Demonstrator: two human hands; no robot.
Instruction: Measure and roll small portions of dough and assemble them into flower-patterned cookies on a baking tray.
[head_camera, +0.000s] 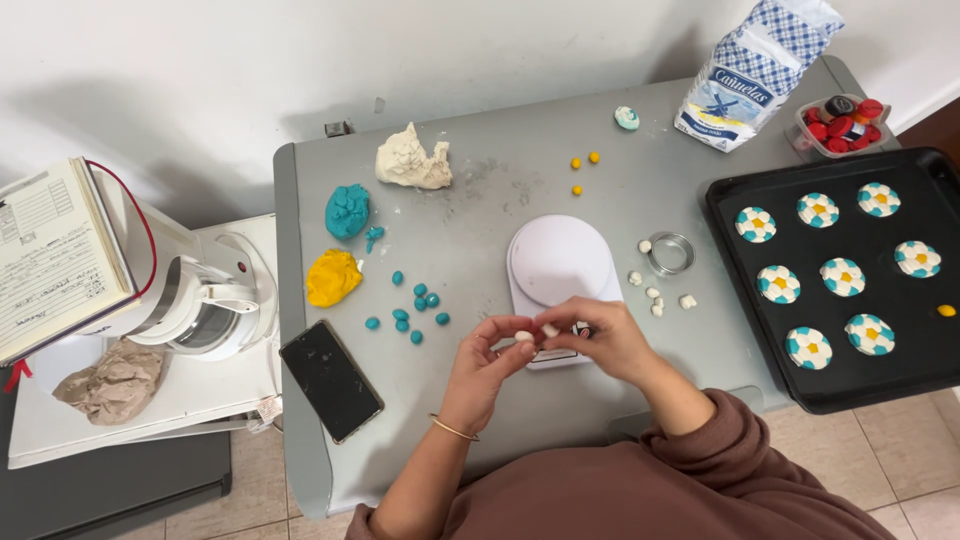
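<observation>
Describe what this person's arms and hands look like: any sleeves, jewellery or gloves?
Both hands are bare, with no gloves. The left hand has a thin gold-coloured bangle at the wrist, and that forearm is uncovered. The right hand comes out of a loose, dusty mauve-brown sleeve pushed up the forearm. I cannot make out any rings.

1. A grey table (480, 420) carried everything.
2. At its centre sat a white kitchen scale (560, 262).
3. At ten o'clock lay white dough (412, 160), teal dough (347, 211) and yellow dough (332, 277).
4. At seven o'clock lay a black phone (331, 380).
5. At three o'clock rested a black baking tray (905, 385).
6. At one o'clock stood a flour bag (755, 75).
</observation>
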